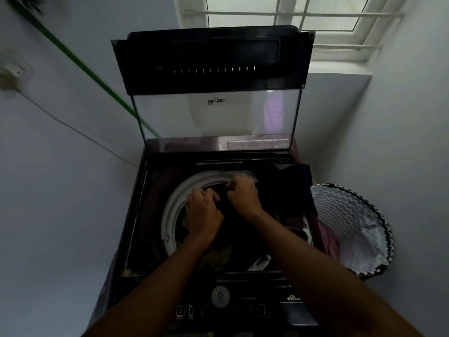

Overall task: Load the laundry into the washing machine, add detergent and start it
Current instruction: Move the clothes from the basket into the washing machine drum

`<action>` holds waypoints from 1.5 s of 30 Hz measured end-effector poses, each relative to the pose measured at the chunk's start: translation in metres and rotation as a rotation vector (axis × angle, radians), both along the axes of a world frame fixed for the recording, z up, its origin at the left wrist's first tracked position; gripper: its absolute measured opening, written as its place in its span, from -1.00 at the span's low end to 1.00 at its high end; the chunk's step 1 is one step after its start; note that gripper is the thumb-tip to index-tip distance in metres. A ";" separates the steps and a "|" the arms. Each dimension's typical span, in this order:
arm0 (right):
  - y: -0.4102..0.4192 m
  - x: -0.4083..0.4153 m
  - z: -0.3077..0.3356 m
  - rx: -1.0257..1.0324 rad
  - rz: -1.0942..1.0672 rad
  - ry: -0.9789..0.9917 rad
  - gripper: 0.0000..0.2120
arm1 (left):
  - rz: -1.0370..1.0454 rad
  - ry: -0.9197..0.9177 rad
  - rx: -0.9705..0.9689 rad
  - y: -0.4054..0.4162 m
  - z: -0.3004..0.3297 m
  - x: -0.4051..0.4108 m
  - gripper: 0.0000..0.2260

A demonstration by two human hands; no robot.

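Fingers of both hands — left hand [202,210], right hand [244,194] — gripping dark garment [286,190] over washer drum [170,215], laundry basket [352,227] beside

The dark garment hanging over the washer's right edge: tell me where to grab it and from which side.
Take the dark garment at the bunched fold over the drum opening, where both hands already pinch it. Come from above. The tail drapes over the washing machine's right edge toward the laundry basket, so gather it inward, probably with the right fingers.
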State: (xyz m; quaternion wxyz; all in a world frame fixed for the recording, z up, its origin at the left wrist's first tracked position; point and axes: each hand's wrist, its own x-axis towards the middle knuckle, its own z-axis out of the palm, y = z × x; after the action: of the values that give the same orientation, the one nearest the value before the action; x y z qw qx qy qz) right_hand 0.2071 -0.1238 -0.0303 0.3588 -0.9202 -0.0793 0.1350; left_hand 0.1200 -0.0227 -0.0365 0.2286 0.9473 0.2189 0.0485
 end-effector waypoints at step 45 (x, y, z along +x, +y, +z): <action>-0.039 0.002 -0.001 0.182 0.034 0.156 -0.76 | -0.238 -0.019 -0.128 -0.041 -0.001 0.045 -0.45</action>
State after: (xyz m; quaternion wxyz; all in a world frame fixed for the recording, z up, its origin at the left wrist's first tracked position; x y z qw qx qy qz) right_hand 0.2094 -0.1624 -0.0317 0.4435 -0.8691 -0.0785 0.2045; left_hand 0.1650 -0.0641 -0.0375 0.2946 0.9497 0.1052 0.0161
